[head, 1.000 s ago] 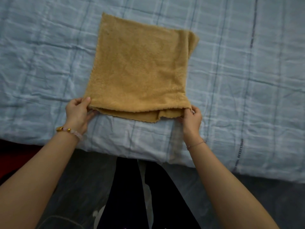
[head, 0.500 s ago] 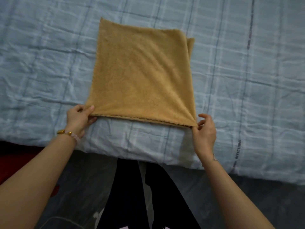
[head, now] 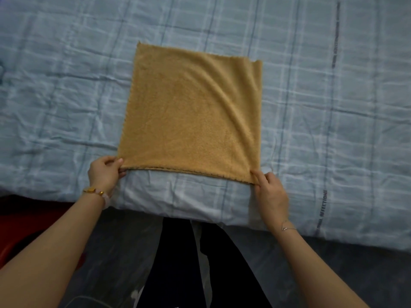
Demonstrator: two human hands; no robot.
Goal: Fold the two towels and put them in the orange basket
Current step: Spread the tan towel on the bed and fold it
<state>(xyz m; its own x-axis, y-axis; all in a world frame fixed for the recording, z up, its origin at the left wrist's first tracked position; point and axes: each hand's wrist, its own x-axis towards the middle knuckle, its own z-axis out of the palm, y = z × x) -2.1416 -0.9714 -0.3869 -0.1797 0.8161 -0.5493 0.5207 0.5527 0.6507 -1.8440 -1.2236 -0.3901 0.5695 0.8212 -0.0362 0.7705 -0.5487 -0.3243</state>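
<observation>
The bed (head: 333, 107), w/ a pale blue checked cover, is carrying the tan towel (head: 191, 112). The towel is lying flat by the bed's near edge, approx. mid-width, already doubled.

Risk: the layers are sitting loose on each other. If one corner is getting tugged harder than the other, the top layer is prob. sliding off the lower one & the edges are going skew. Diagonal creases are running toward the near right corner, hinting at uneven pull.

The towel is looking almost square, so the long axis is hard to call; if anything it is running near-to-far. It is turned slightly, w/ its right corner nearer the bed's edge.

The left hand (head: 104, 172) is pinching the near left corner betw. thumb & fingers. The right hand (head: 270, 192) is pinching the near right corner likewise.
</observation>
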